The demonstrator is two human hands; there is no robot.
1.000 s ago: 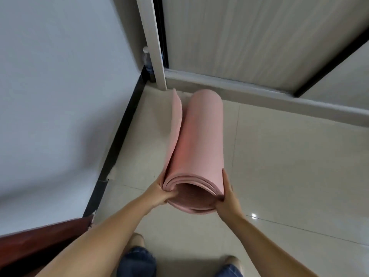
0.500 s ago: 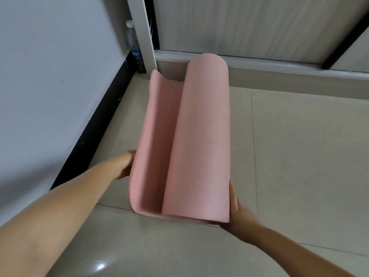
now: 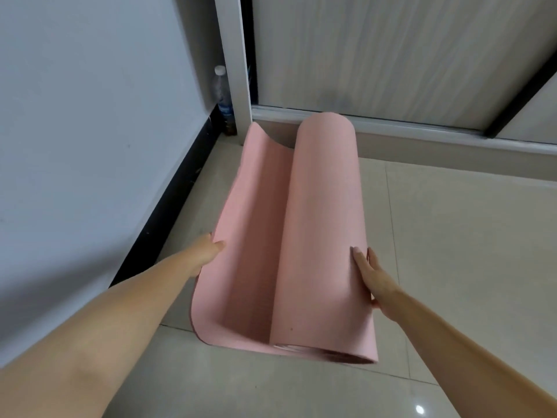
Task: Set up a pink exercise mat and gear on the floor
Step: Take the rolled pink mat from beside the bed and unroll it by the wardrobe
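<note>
While the pink mat (image 3: 301, 236) is hanging partly unrolled above the floor (image 3: 452, 251), near the corner by the wall (image 3: 90, 116), the left hand (image 3: 208, 251) is pinching the loose flap's edge, thumb on top. The right hand (image 3: 370, 276) is lying with straight fingers against the side of the roll, its thumb hidden. That flat grip is likely bearing most of the weight, so the roll could be slipping down and uncoiling crookedly. The far end is nearing the door frame (image 3: 235, 70) and the bottle (image 3: 223, 98), which could get knocked over.
</note>
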